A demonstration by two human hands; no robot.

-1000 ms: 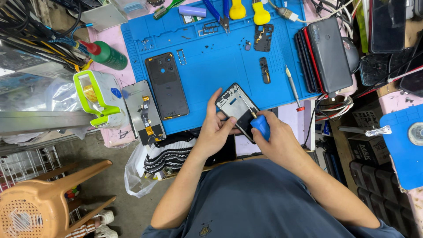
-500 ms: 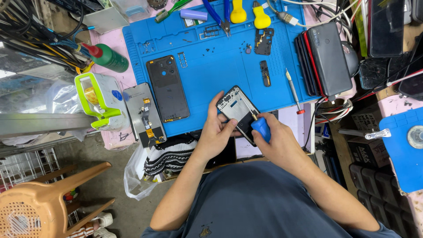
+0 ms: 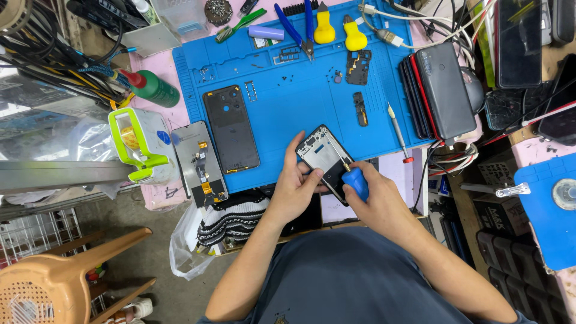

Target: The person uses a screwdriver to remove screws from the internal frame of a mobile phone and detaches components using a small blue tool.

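Observation:
My left hand (image 3: 295, 191) grips an opened phone frame (image 3: 324, 157) at the near edge of the blue work mat (image 3: 288, 108). My right hand (image 3: 375, 201) is closed around a blue-handled screwdriver (image 3: 356, 179), whose thin shaft points into the frame's upper right part. The frame lies tilted, its inner side up. A dark phone back cover (image 3: 231, 128) rests on the mat to the left, and a detached screen panel (image 3: 200, 164) lies beside it on the pink surface.
Small black parts (image 3: 359, 67), another screwdriver (image 3: 399, 132), blue cutters (image 3: 297, 30) and yellow-handled tools (image 3: 339, 30) lie on the mat. A stack of phones (image 3: 441, 90) sits at right, a green bottle (image 3: 153, 88) and a green-and-white device (image 3: 141, 144) at left. A plastic stool (image 3: 60, 276) stands lower left.
Both hands stay on the phone frame with the screwdriver. The camera view has shifted slightly; no clear movement of the objects.

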